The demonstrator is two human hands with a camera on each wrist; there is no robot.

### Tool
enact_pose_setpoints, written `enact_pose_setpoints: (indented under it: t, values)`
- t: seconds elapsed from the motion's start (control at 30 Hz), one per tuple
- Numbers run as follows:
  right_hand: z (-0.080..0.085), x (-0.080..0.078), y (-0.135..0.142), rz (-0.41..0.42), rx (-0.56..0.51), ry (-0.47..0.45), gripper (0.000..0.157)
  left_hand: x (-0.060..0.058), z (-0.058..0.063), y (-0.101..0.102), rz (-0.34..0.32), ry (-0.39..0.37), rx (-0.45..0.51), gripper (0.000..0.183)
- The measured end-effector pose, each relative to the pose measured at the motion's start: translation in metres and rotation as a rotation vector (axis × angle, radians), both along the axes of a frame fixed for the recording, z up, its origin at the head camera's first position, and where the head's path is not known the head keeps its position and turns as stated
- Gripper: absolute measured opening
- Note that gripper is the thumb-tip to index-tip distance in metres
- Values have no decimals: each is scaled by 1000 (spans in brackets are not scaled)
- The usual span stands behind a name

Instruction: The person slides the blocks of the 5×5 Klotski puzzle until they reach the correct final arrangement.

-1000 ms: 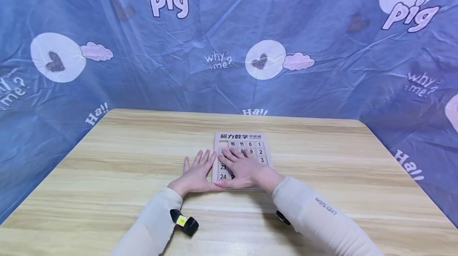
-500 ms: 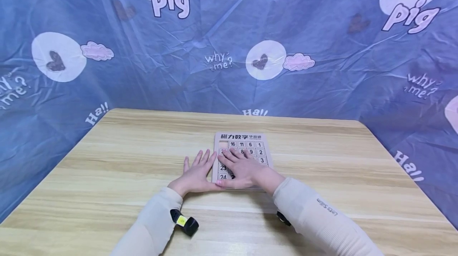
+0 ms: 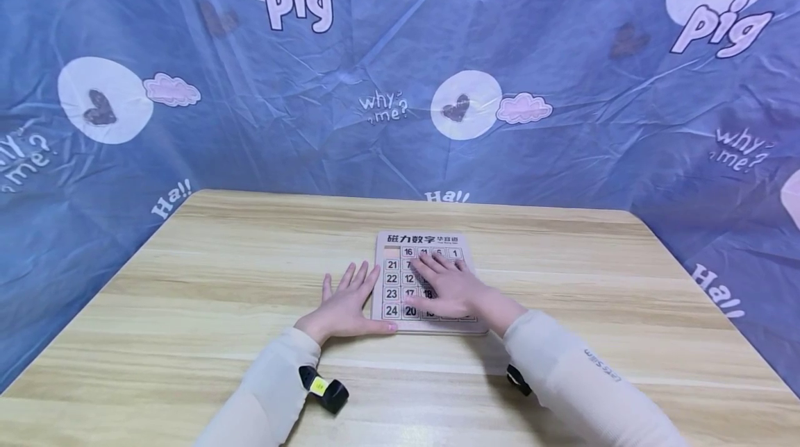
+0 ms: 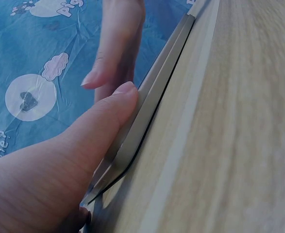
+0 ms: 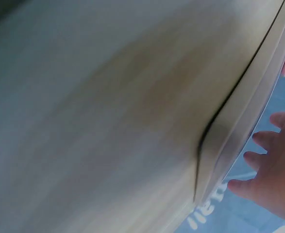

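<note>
A sliding number puzzle point(image 3: 431, 327) lies flat on the table, its numbered tiles in rows under a printed heading. The top-left slot point(image 3: 392, 252) shows no tile. My left hand point(image 3: 340, 309) rests along the puzzle's left side with fingers spread, its thumb point(image 4: 110, 109) on the near-left corner. Over the tiles on the right half is my right hand point(image 3: 455, 292), fingers extended and fanned, covering several numbers. From the right wrist view, the same hand point(image 5: 273, 167) shows its fingertips close at the puzzle's face, beyond its near edge point(image 5: 229, 136).
The wood-grain table point(image 3: 219, 259) spreads out on all sides of the puzzle. A blue printed cloth point(image 3: 337, 148) hangs behind the table and along both sides. A black wrist camera point(image 3: 325, 389) is strapped at the left sleeve.
My right hand has slid to the right across the puzzle, uncovering the left tiles such as 21, 22, 12 and 17. The left hand stays in place.
</note>
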State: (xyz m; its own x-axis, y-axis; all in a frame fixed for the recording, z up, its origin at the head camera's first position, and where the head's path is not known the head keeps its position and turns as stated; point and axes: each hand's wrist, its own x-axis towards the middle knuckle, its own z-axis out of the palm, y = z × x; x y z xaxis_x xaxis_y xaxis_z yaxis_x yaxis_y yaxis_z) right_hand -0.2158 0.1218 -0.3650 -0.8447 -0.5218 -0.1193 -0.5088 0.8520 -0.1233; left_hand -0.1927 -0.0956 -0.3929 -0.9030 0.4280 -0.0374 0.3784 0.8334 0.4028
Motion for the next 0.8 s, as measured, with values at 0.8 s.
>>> enact_pose_setpoints:
  t: [0.8]
  values:
    - [-3,-4,46,-106,-66,-17,80,0,0,-1,-1,-10,-5,109]
